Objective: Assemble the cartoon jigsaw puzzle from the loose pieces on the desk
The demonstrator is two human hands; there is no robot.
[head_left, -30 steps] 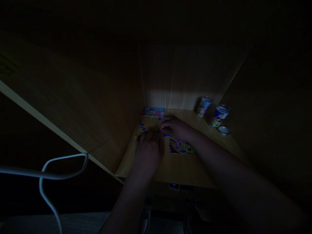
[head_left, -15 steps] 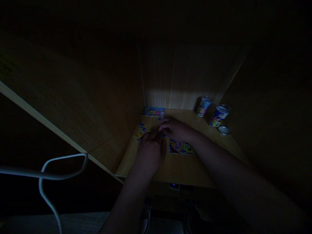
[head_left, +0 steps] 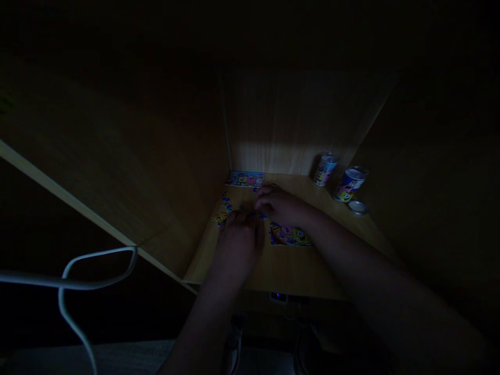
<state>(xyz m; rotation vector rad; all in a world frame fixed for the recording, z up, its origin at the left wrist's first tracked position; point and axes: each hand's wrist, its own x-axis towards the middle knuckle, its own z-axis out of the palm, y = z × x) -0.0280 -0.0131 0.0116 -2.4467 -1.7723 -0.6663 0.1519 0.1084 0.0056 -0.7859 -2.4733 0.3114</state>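
Observation:
In dim light my left hand [head_left: 240, 237] is over the wooden surface, its fingers bent down and its fingertips hidden behind the knuckles. Just beyond it, my right hand [head_left: 279, 204] curls its fingers inward close to the left fingertips; what either hand pinches is too dark to tell. Blue jigsaw puzzle pieces [head_left: 263, 215] lie between the hands. Beside my left hand are several loose yellow and blue pieces [head_left: 223, 215]. A partly joined cartoon puzzle [head_left: 289, 235] lies flat below my right wrist, which covers its right side.
At the back left lies a cartoon picture strip [head_left: 246, 179]. Two printed cans, one at the back [head_left: 325, 170] and one nearer [head_left: 350, 185], stand at the right beside a round lid [head_left: 358, 208]. Wooden panels enclose the shelf [head_left: 289, 268]. A white cable [head_left: 64, 282] loops at lower left.
The whole view has shifted very slightly. Both hands stay close together over the pieces, with only small finger movement; the cans, lid and joined puzzle have not moved.

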